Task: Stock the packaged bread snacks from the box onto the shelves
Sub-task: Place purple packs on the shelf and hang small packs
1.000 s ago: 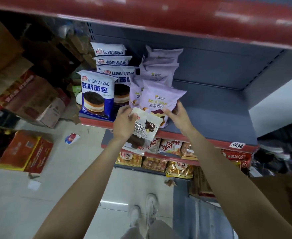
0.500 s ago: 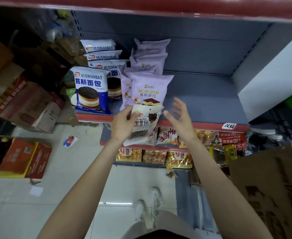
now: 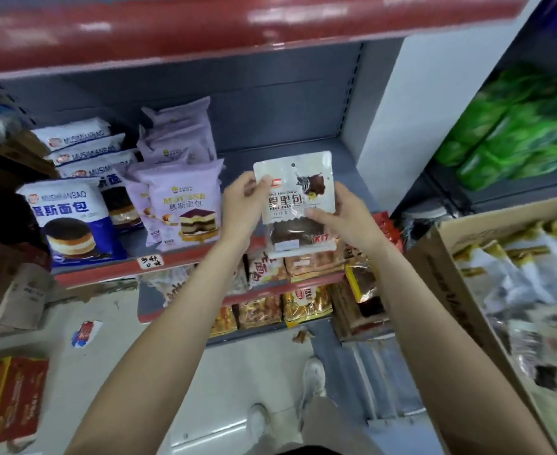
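A white packet of dark bread (image 3: pixel 295 192) stands upright in front of the grey shelf (image 3: pixel 270 152), held between both hands. My left hand (image 3: pixel 241 205) pinches its left edge; my right hand (image 3: pixel 343 215) grips its right side, thumb on the front. On the shelf to the left stand purple mousse-bread packets (image 3: pixel 185 198) and blue-and-white bread packets (image 3: pixel 70 218) in rows. An open cardboard box (image 3: pixel 448 274) at the right holds several more white packets (image 3: pixel 526 277).
A red-edged shelf (image 3: pixel 237 24) hangs overhead. Lower shelves hold orange and red snack packets (image 3: pixel 270 310). Green packs (image 3: pixel 517 136) fill the neighbouring rack at the right. Cartons (image 3: pixel 8 399) and a wrapper (image 3: pixel 85 333) lie on the floor at the left; my shoes (image 3: pixel 313 376) stand below.
The view swung right, bringing the box into sight. My right hand took hold of the white packet, and both hands carried it right, to the bare part of the shelf beside the purple packets.
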`<action>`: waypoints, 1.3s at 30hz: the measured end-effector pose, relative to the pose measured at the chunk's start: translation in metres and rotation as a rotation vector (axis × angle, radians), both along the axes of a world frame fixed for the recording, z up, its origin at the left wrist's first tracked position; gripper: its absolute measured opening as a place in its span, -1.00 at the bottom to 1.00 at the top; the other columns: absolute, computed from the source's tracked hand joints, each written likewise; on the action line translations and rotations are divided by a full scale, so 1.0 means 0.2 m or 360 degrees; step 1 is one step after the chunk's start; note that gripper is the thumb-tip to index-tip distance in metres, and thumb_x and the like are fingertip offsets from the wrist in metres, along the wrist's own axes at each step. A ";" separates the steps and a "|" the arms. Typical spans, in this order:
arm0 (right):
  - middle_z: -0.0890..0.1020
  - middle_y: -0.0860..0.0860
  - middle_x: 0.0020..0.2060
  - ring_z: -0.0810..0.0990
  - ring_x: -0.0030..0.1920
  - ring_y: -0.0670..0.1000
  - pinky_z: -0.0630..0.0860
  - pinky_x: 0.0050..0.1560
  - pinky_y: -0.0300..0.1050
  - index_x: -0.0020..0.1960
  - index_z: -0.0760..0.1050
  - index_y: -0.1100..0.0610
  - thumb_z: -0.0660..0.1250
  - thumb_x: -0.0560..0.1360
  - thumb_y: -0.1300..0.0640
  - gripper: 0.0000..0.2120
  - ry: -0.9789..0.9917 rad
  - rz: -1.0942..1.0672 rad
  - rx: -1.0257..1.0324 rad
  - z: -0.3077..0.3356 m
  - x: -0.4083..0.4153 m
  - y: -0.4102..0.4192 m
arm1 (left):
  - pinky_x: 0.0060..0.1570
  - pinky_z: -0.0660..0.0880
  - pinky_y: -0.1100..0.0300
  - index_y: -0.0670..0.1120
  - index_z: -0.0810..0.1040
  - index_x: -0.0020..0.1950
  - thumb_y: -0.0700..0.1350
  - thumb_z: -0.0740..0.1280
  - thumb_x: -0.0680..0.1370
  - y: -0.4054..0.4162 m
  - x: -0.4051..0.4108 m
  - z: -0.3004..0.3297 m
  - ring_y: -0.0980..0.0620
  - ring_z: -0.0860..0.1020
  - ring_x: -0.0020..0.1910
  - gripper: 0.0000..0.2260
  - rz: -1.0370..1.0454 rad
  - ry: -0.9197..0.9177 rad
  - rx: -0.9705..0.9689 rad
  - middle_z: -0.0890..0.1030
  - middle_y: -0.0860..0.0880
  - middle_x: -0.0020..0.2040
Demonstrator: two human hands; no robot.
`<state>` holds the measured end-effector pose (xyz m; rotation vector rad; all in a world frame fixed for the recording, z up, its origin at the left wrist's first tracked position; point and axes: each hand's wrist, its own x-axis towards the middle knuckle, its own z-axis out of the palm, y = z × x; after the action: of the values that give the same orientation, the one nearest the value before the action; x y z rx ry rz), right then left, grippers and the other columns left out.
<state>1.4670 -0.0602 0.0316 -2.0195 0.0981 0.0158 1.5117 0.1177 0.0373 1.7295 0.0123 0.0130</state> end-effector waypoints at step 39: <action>0.69 -0.02 -0.19 0.62 -0.26 0.01 0.54 -0.26 0.01 0.10 0.57 0.07 0.25 0.56 0.12 -0.83 -0.0195 -0.0239 -0.1040 0.19 -0.80 -0.63 | -0.33 0.22 0.49 0.14 0.58 0.06 0.04 0.27 0.53 -0.54 -0.43 0.10 0.34 0.45 -0.41 -0.85 -0.0779 -0.0813 0.0957 0.59 0.27 -0.23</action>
<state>1.3071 -0.1852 0.0698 -2.6521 0.1956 -0.2663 1.4266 0.0105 0.0567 2.2365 -0.8657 0.1054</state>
